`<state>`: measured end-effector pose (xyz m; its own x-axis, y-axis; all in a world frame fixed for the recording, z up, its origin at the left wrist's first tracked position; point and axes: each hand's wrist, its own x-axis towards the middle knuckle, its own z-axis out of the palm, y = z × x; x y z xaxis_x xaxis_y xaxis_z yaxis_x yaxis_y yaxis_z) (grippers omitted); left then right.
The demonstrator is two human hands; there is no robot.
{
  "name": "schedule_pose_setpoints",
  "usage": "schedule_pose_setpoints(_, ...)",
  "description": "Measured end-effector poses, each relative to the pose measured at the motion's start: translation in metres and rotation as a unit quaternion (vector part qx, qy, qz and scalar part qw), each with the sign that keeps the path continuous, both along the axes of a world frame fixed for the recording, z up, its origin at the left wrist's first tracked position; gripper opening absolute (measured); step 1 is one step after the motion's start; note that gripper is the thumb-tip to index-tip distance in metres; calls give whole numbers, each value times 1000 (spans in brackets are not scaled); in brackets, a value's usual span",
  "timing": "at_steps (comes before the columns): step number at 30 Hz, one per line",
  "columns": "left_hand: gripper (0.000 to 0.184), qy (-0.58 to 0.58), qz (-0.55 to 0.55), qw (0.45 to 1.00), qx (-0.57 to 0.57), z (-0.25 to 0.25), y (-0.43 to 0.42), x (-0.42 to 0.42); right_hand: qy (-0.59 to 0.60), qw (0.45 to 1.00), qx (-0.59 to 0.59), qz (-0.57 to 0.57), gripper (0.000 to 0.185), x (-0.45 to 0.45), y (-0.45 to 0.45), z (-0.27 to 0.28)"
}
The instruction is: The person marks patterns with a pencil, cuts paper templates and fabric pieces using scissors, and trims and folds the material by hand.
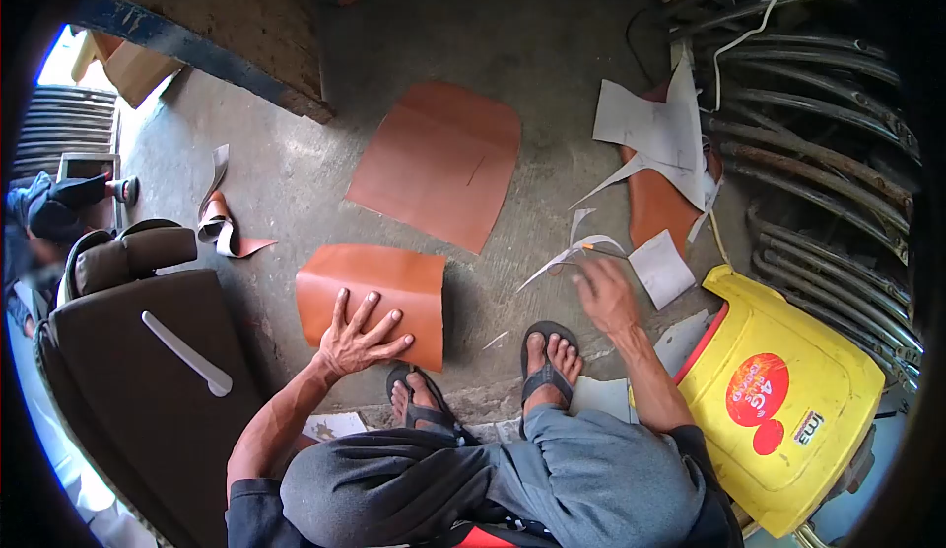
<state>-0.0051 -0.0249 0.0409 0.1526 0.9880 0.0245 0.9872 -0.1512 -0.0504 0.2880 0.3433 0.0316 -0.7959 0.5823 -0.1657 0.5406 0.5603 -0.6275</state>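
My left hand (361, 339) lies with fingers spread on a curled orange-brown sheet (394, 282) on the floor, near my left foot. Beyond it a larger flat orange-brown piece (443, 159) bears a short dark line. My right hand (605, 297) is over the floor to the right, beside narrow pale offcuts (572, 255) and a small thing with an orange end (603, 249). Its fingers are partly hidden, so whether they hold that thing cannot be made out. A pale square scrap (661, 269) lies just right of that hand.
A yellow plastic chair back (788, 400) stands at the right, below stacked metal tubes (808, 104). Pale and brown scraps (660, 144) lie back right. At the left are a dark padded chair (148, 351), a curled strip (219, 223) and another person (59, 208).
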Motion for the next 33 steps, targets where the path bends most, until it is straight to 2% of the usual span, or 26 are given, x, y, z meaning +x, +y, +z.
schedule_pose_setpoints(3, 63, 10, -2, 1000, -4, -2, 0, -1, -4, 980, -164, 112, 28, -34, -35, 3)
schedule_pose_setpoints(5, 62, 6, 3, 1000, -10, -4, -1, -1, 50, 963, -198, 173, 29, -52, -68, -7)
schedule_pose_setpoints(9, 60, 2, 0, 1000, 2, 3, 3, 0, 33, 959, -178, 217, 27, -68, -99, -8)
schedule_pose_setpoints(12, 61, 7, 0, 1000, 4, 0, 2, 0, 86, 959, -196, 185, 30, -67, -99, -6)
schedule_pose_setpoints(14, 62, 13, 9, 1000, -5, -1, 0, 0, -3, 919, -382, 95, 35, -67, -102, 2)
schedule_pose_setpoints(15, 62, 13, 10, 1000, -2, -1, 1, 0, -3, 920, -380, 96, 35, -70, -105, 3)
schedule_pose_setpoints(17, 62, 1, 15, 1000, 1, -1, 2, 1, -35, 812, -583, 11, 43, -83, -120, 4)
schedule_pose_setpoints(19, 62, 5, 18, 1000, -5, 1, 3, 1, -9, 814, -580, 13, 43, -96, -133, -4)
schedule_pose_setpoints(22, 62, 11, 20, 1000, -10, 4, 2, 1, -13, 818, -574, -44, 43, -107, -143, -11)
schedule_pose_setpoints(33, 64, 21, 41, 998, 40, 5, 5, 2, -81, 820, -567, 10, 38, -118, -114, -8)
